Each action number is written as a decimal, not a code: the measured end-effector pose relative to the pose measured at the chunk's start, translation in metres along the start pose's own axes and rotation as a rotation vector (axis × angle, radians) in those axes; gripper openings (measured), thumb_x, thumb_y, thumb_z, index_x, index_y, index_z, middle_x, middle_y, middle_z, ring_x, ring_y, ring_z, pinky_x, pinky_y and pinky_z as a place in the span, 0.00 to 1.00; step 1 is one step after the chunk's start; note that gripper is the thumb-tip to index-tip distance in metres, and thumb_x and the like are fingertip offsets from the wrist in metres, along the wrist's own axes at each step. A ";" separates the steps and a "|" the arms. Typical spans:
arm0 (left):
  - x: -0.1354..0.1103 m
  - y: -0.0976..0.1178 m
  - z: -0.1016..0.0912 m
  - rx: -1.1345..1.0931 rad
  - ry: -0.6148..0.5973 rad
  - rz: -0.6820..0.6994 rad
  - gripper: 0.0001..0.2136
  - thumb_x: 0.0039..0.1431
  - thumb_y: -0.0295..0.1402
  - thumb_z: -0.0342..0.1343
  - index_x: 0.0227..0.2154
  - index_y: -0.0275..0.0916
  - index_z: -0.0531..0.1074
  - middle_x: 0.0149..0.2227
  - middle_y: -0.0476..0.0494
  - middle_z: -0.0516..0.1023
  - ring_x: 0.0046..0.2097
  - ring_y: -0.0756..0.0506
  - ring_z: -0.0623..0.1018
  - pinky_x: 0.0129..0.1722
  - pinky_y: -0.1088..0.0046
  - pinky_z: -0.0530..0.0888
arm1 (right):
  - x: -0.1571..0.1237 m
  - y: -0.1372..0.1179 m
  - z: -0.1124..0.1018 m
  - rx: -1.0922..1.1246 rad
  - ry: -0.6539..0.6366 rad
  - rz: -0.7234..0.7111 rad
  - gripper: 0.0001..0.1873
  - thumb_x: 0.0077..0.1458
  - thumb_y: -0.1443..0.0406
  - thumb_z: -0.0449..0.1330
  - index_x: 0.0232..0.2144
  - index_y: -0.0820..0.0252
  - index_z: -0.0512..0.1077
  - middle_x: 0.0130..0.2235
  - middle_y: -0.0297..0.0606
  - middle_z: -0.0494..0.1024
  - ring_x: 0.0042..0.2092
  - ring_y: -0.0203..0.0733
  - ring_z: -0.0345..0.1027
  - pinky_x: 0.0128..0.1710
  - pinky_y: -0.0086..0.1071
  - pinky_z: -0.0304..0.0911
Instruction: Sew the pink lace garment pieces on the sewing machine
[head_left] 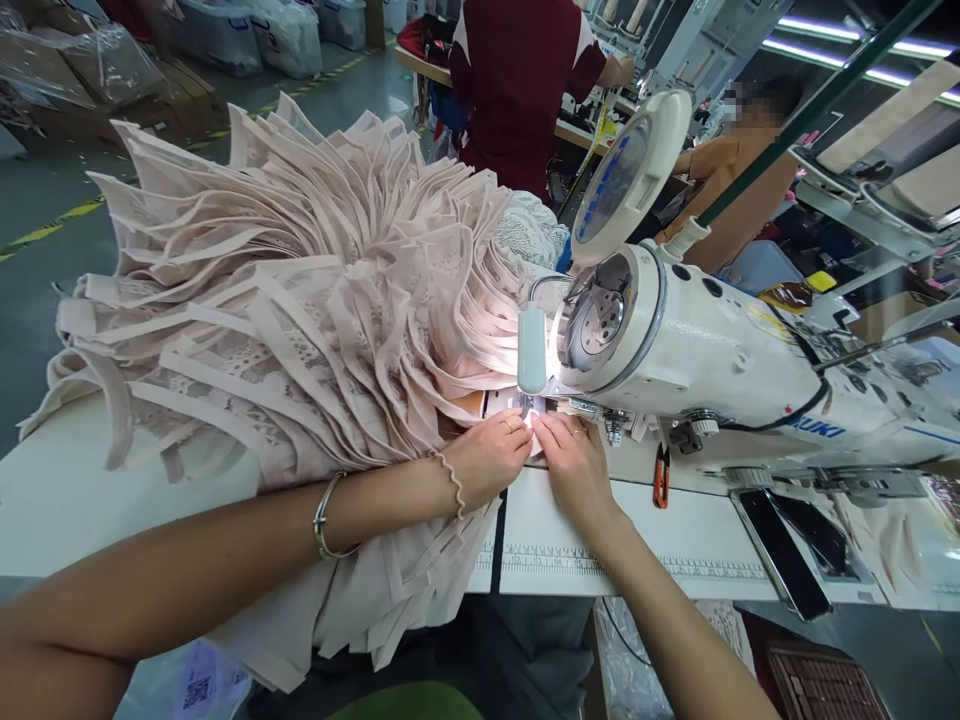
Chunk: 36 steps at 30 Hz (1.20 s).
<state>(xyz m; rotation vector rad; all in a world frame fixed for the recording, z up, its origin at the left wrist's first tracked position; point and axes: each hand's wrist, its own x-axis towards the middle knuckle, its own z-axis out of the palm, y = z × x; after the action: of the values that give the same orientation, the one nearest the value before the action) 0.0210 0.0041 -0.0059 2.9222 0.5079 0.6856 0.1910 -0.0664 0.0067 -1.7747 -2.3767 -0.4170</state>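
Note:
Under the lit needle area of a white sewing machine [720, 340], both hands press a piece of pale pink fabric [534, 440]. My left hand [491, 450] has its fingers bent and closed on the fabric's left side. Close beside it, my right hand [574, 465] pinches the same fabric from the right, its fingertips near the presser foot. Most of the piece is hidden by the fingers. A large heap of pale pink garments [322, 290] with lace and bound edges lies left of the machine, partly beneath my left forearm, and hangs over the table's front edge.
Orange thread snips [661, 476] and a phone [784, 555] lie right of my right hand. A ruler strip [675, 568] runs along the table front. White lace [531, 228] sits behind the heap. Two people work beyond, one in a maroon top [517, 90].

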 end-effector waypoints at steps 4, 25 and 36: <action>-0.001 0.004 0.001 0.114 -0.065 0.072 0.15 0.68 0.22 0.42 0.50 0.24 0.71 0.47 0.32 0.77 0.48 0.40 0.75 0.54 0.62 0.70 | 0.002 0.002 0.004 -0.012 -0.049 0.075 0.26 0.63 0.77 0.44 0.57 0.61 0.71 0.55 0.45 0.77 0.51 0.47 0.69 0.54 0.42 0.59; 0.003 -0.002 0.001 0.136 -0.088 0.041 0.16 0.69 0.21 0.41 0.54 0.26 0.68 0.50 0.30 0.76 0.52 0.40 0.75 0.53 0.61 0.72 | 0.005 0.003 0.009 -0.009 -0.166 0.245 0.34 0.57 0.78 0.43 0.60 0.53 0.70 0.51 0.45 0.78 0.50 0.52 0.68 0.53 0.47 0.62; 0.005 -0.008 0.004 0.131 -0.075 0.040 0.15 0.70 0.21 0.41 0.53 0.27 0.68 0.52 0.31 0.76 0.52 0.42 0.76 0.52 0.63 0.72 | 0.007 0.004 0.009 -0.004 -0.154 0.259 0.33 0.58 0.76 0.45 0.60 0.51 0.69 0.48 0.47 0.78 0.50 0.54 0.67 0.54 0.49 0.60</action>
<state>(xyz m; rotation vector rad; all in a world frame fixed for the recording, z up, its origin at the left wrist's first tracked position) 0.0247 0.0131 -0.0085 3.0738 0.5068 0.5655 0.1934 -0.0562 0.0007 -2.1518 -2.1957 -0.2587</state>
